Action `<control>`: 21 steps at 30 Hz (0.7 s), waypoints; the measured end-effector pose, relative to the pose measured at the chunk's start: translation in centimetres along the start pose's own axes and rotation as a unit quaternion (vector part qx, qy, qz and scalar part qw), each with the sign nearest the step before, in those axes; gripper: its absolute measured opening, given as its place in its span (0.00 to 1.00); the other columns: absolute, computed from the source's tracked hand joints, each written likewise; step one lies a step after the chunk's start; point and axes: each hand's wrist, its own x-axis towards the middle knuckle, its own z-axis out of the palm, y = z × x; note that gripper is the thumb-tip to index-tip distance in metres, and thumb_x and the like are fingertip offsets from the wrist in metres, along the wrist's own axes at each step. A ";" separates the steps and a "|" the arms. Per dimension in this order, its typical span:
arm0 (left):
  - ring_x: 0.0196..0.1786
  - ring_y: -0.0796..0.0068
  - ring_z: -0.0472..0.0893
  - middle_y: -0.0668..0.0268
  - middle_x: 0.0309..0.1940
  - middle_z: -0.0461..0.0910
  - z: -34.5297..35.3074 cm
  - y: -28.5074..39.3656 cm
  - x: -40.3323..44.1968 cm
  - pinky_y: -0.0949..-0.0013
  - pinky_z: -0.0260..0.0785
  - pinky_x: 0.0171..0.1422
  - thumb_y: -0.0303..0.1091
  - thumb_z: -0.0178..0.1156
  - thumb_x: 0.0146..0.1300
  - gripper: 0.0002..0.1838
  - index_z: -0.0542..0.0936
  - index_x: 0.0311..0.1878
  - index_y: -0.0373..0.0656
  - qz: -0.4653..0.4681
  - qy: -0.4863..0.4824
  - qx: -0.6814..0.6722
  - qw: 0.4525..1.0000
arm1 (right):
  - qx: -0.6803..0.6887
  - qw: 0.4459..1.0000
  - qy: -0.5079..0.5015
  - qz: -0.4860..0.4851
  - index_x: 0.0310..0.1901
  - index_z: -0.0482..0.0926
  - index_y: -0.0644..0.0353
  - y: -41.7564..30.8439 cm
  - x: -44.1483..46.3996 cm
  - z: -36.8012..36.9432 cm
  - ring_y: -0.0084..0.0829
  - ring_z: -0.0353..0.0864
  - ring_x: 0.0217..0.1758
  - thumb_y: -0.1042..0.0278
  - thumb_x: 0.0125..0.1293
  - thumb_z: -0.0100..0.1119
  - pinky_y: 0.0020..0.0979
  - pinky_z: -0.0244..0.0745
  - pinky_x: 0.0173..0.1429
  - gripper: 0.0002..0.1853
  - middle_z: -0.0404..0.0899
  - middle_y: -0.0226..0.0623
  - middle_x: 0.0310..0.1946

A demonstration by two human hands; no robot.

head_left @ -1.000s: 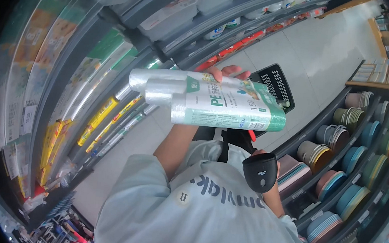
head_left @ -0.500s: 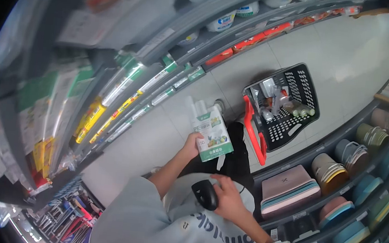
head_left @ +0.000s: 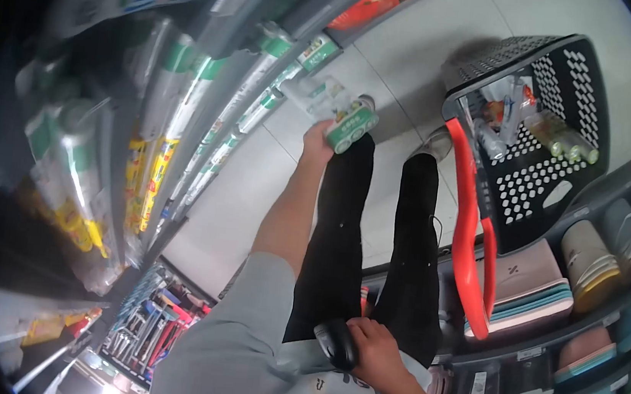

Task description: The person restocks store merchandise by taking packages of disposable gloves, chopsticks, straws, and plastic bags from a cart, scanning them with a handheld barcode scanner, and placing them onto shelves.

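My left hand (head_left: 319, 140) is closed on a green and white pack of PE bags (head_left: 351, 129), held out beside the shelf at the left. The pack is tilted and slightly blurred, with round shapes on the end facing me. Close to my waist, my right hand (head_left: 376, 348) grips a black handheld barcode scanner (head_left: 336, 344), its rounded head pointing left. Most of the scanner's handle is hidden behind my fingers.
A black shopping basket (head_left: 531, 196) with a red handle (head_left: 467, 221) stands at right, holding several packaged items. Shelving with long green and white boxes (head_left: 187, 99) runs along the left. Pastel storage boxes (head_left: 526, 281) and buckets (head_left: 590, 257) fill the right shelf.
My left hand has moved up and away from my body with the pack, which has turned to show its end. My view has shifted, and the basket appears larger and farther right.
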 end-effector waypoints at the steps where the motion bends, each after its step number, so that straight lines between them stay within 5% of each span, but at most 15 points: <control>1: 0.59 0.48 0.79 0.47 0.56 0.77 1.0 0.2 0.7 0.47 0.73 0.66 0.22 0.60 0.61 0.24 0.71 0.61 0.30 -0.005 0.004 0.007 1.000 | 0.008 1.000 0.002 0.005 0.45 0.78 0.65 0.8 0.8 0.4 0.45 0.81 0.48 0.72 0.44 0.70 0.40 0.75 0.53 0.23 0.78 0.41 0.49; 4: 0.62 0.49 0.77 0.51 0.59 0.77 2.7 0.8 3.0 0.46 0.72 0.67 0.22 0.60 0.62 0.25 0.70 0.64 0.35 -0.020 -0.011 -0.014 1.000 | 0.044 0.998 0.017 0.042 0.45 0.78 0.64 3.2 4.1 1.9 0.46 0.81 0.47 0.72 0.46 0.70 0.41 0.76 0.51 0.22 0.79 0.44 0.46; 7: 0.68 0.50 0.73 0.57 0.64 0.75 1.2 1.9 7.6 0.44 0.65 0.72 0.22 0.58 0.63 0.26 0.71 0.66 0.42 0.052 -0.081 0.039 0.995 | 0.122 0.981 0.145 0.041 0.45 0.77 0.64 6.2 9.7 3.9 0.51 0.80 0.41 0.75 0.48 0.69 0.45 0.77 0.45 0.19 0.79 0.46 0.38; 13: 0.68 0.51 0.73 0.59 0.65 0.75 -2.6 6.2 10.8 0.42 0.63 0.74 0.20 0.57 0.63 0.29 0.70 0.68 0.46 0.060 -0.057 0.026 0.996 | 0.168 0.963 0.166 0.130 0.38 0.74 0.62 10.0 18.5 8.8 0.52 0.78 0.39 0.78 0.51 0.66 0.47 0.75 0.43 0.13 0.75 0.44 0.33; 21: 0.71 0.53 0.69 0.61 0.68 0.70 -8.2 10.6 8.5 0.43 0.61 0.75 0.17 0.55 0.60 0.35 0.66 0.71 0.50 0.046 -0.057 0.057 0.996 | 0.067 0.986 0.081 0.132 0.41 0.76 0.62 12.8 16.9 10.4 0.50 0.80 0.42 0.77 0.51 0.65 0.45 0.77 0.43 0.14 0.77 0.45 0.35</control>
